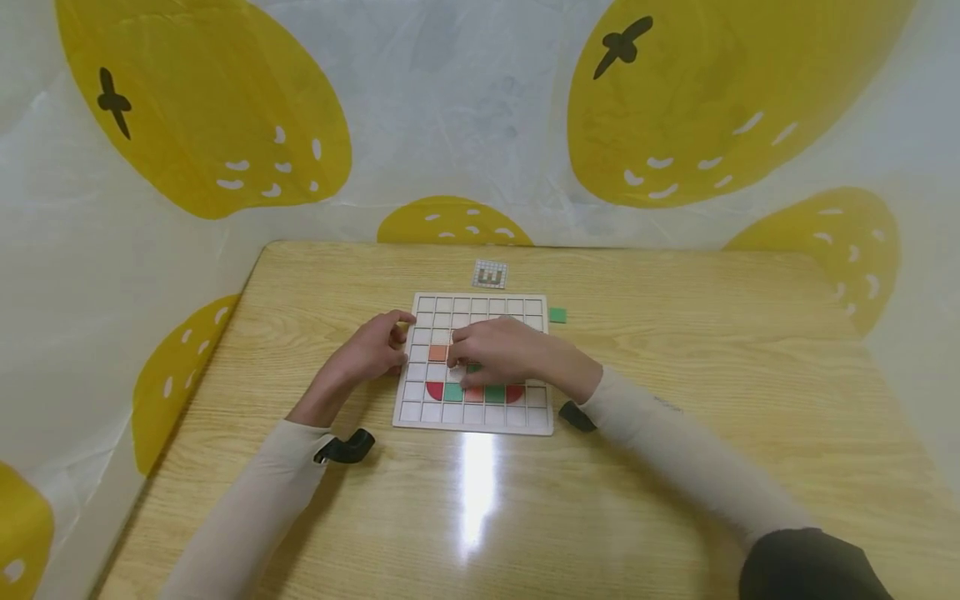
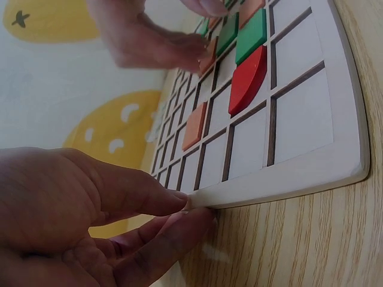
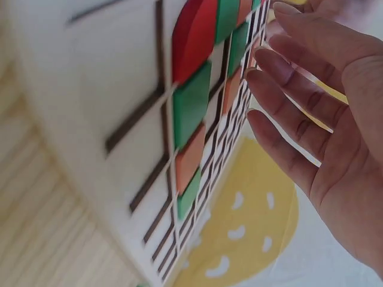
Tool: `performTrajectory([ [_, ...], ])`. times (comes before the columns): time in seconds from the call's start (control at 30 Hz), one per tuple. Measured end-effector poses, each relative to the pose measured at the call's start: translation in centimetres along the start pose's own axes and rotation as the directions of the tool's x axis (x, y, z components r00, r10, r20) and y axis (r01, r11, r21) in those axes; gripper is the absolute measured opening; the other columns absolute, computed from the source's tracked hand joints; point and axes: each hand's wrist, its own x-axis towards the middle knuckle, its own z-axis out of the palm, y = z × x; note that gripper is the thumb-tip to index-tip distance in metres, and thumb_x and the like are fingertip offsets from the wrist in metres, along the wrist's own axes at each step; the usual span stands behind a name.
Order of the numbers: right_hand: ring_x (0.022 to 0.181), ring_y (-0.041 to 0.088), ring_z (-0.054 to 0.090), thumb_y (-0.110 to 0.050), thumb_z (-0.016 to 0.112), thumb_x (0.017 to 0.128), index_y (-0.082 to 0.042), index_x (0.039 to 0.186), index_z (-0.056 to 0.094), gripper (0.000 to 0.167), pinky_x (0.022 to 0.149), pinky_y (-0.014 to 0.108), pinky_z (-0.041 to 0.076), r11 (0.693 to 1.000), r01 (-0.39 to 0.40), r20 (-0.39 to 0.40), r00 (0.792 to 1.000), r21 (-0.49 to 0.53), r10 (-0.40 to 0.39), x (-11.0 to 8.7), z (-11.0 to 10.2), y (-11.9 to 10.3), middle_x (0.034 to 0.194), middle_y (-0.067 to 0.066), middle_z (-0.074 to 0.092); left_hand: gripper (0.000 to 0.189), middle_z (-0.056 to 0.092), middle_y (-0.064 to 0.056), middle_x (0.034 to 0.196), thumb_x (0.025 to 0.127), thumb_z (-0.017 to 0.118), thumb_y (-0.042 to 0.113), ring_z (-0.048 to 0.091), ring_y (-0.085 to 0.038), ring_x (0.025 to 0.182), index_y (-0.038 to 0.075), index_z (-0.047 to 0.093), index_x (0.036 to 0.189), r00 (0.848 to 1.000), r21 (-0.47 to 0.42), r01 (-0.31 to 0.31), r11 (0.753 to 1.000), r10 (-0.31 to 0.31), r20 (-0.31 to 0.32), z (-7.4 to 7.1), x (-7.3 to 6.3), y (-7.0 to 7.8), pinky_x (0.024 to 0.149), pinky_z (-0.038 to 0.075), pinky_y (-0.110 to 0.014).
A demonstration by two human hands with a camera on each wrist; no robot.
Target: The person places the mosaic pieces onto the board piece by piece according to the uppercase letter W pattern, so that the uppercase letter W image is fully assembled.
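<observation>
A white grid board (image 1: 472, 412) lies on the table. My left hand (image 1: 371, 346) is at its left side; in the left wrist view the thumb and fingertips of that hand (image 2: 119, 197) meet at the rim. My right hand (image 1: 498, 350) reaches over the middle of the board, hiding part of it. Its fingers, nearly straight in the right wrist view, hover close over an orange tile (image 3: 231, 92). In the near row are green tiles (image 1: 453, 392) and an orange tile (image 1: 474, 395) between two red quarter-round tiles (image 1: 433, 390). Another orange tile (image 1: 437, 353) sits near the left hand.
A small card with a gridded letter shape (image 1: 490, 274) lies behind the board. One loose green tile (image 1: 557, 315) is on the table (image 1: 675, 333) beside the board's far right corner. A curtain with yellow lemon shapes (image 1: 450, 125) stands behind the table's back edge.
</observation>
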Motion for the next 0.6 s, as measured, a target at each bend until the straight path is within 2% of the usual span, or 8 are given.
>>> performTrajectory([
  [0.17,0.089,0.009,0.059,-0.036,0.072,0.092,-0.022,0.114,0.073,0.026,0.071,0.030,0.050,0.999,-0.027,-0.011,1.000,0.018,0.027,-1.6,-0.3,1.2,0.103,-0.008,0.064,0.061,0.048,-0.020,0.118,0.092,0.059,-0.011,0.053,-0.030,0.097,0.003,0.041,0.149,1.000,-0.012,0.003,1.000,-0.003,0.002,0.0,0.0,0.0,0.071,0.054,-0.031],
  [0.4,0.094,0.010,0.060,-0.029,0.074,0.091,-0.017,0.116,0.073,0.027,0.081,0.032,0.052,0.996,-0.038,-0.030,0.999,0.077,0.040,-3.9,-0.5,2.8,0.105,-0.006,0.068,0.061,0.048,-0.021,0.118,0.093,0.059,-0.012,0.053,-0.030,0.097,0.002,0.041,0.149,1.000,-0.017,0.006,1.000,-0.006,0.004,0.0,0.0,0.0,0.071,0.055,-0.032],
  [0.6,0.088,0.014,0.057,-0.026,0.075,0.091,-0.014,0.114,0.074,0.025,0.078,0.033,0.051,0.994,-0.084,-0.019,0.996,0.075,0.085,-5.8,-1.2,3.5,0.101,-0.002,0.068,0.062,0.049,-0.022,0.118,0.092,0.060,-0.012,0.053,-0.029,0.095,0.002,0.041,0.149,1.000,-0.014,-0.002,1.000,0.002,0.004,-0.1,0.0,0.0,0.070,0.054,-0.031],
])
